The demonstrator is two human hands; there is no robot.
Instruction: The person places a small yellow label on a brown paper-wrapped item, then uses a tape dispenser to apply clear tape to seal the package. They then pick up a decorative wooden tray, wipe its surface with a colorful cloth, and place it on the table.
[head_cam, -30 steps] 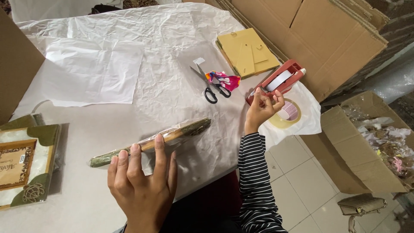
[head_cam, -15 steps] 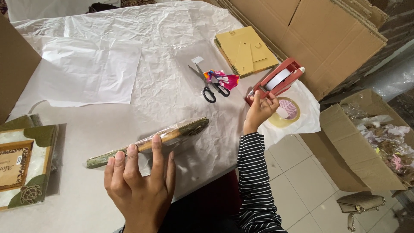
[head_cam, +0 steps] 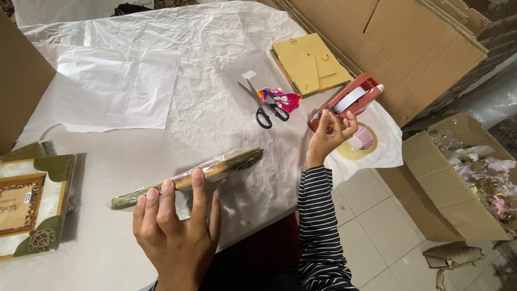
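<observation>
Bright, even light — edges perhaps warped (sharp).

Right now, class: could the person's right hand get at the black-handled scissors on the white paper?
Probably yes: the right hand is raised at the red tape dispenser, and only bare paper lies between it and the black-handled scissors.
</observation>
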